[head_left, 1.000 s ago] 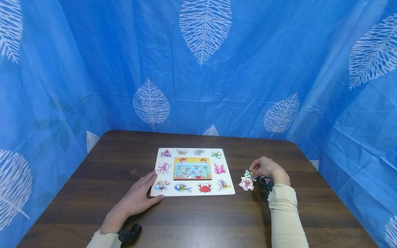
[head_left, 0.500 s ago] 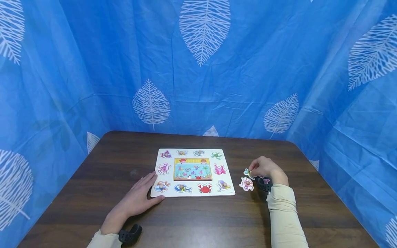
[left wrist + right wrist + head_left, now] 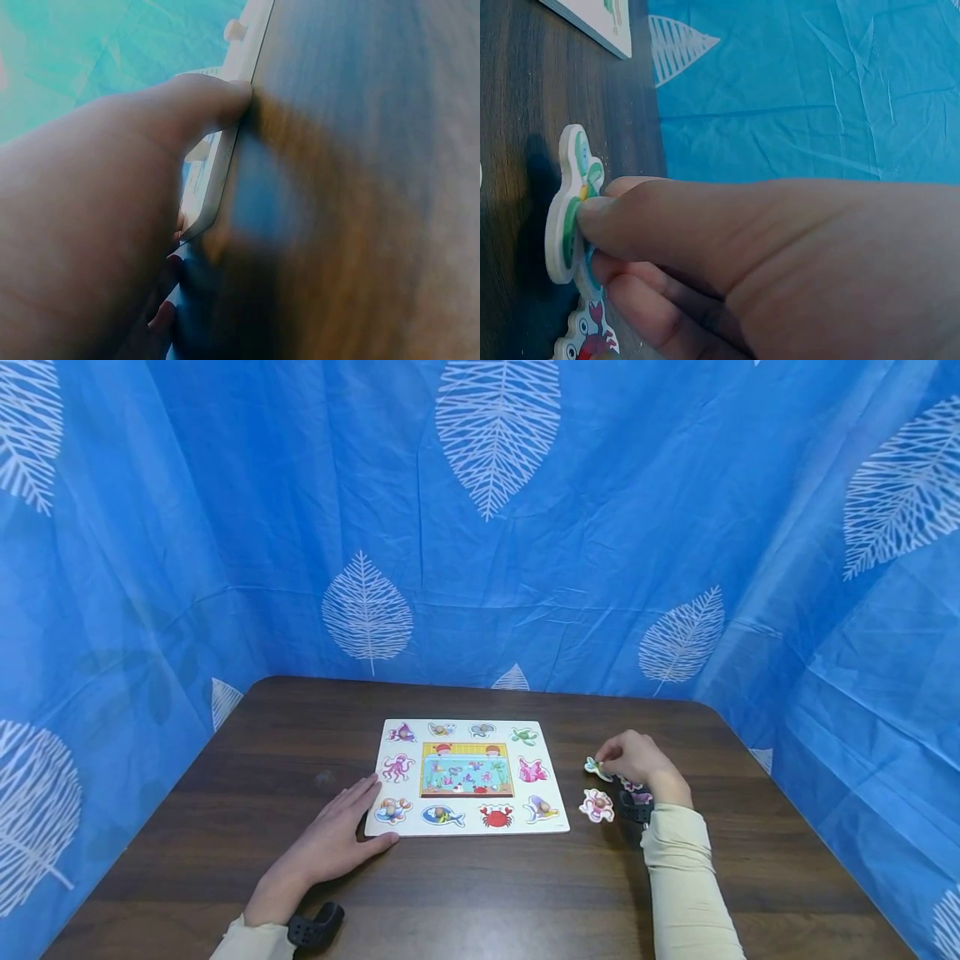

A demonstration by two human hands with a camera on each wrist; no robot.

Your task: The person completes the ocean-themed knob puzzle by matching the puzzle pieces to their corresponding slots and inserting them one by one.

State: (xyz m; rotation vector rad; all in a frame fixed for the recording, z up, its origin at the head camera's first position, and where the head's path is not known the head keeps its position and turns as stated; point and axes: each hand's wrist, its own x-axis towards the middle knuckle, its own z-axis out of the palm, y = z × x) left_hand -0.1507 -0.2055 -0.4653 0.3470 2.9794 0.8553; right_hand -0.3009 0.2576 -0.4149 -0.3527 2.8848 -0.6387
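My right hand (image 3: 639,760) pinches a green turtle puzzle piece (image 3: 592,767) between thumb and fingers, to the right of the puzzle board. Up close in the right wrist view, the turtle piece is tilted on edge above the table; the fingers hide its knob. My left hand (image 3: 330,839) lies with fingers extended at the lower left corner of the white puzzle board (image 3: 466,729). In the left wrist view the thumb (image 3: 217,101) touches the board's edge. Sea-animal pictures line the board, some with wooden knobs. The red crab, pink octopus and green turtle spots show no knob.
A pink octopus-like piece (image 3: 597,806) lies on the dark wooden table (image 3: 480,893) right of the board. More pieces sit beneath my right wrist, among them a red crab piece (image 3: 592,337) in the right wrist view. A blue leaf-patterned curtain (image 3: 600,527) surrounds the table.
My right hand has moved slightly left and away from me with the turtle piece, which now stands apart from the pink piece. The left hand and the board stay in place.
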